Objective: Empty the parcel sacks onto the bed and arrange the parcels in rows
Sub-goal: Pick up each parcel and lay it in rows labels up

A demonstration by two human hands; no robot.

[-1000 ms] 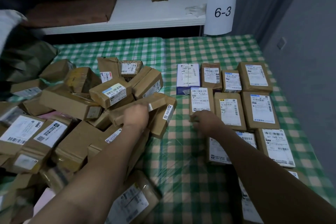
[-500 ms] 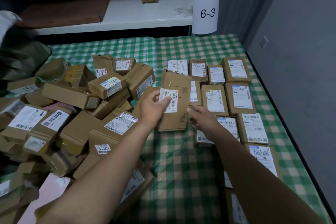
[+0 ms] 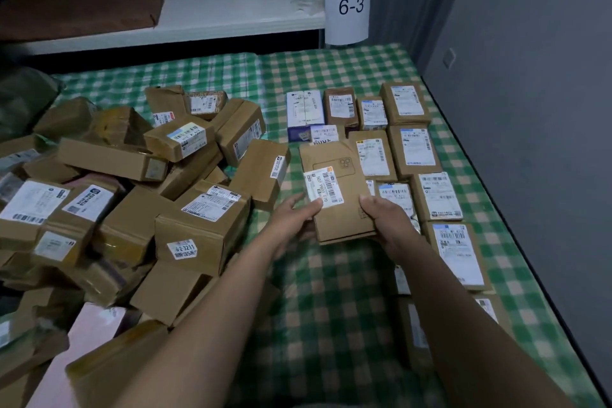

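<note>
While the green-checked bed (image 3: 331,291) carries everything, a loose pile of brown parcels (image 3: 132,192) covers its left half, and labelled parcels in rows (image 3: 414,149) lie flat along its right side. A flat brown carton (image 3: 341,219) is held between pile and rows, label up. Left hand (image 3: 291,219) grips its left edge, thumb on the white label (image 3: 324,187); right hand (image 3: 387,219) grips its right edge, thumb on top.

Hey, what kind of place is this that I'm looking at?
Likely an improvised parcel sorting or pick-up room, not a warehouse: a heap of labelled cardboard parcels beside neat rows on a bed with a green checked sheet, and a shelf behind with a hanging "6-3" tag.
</note>
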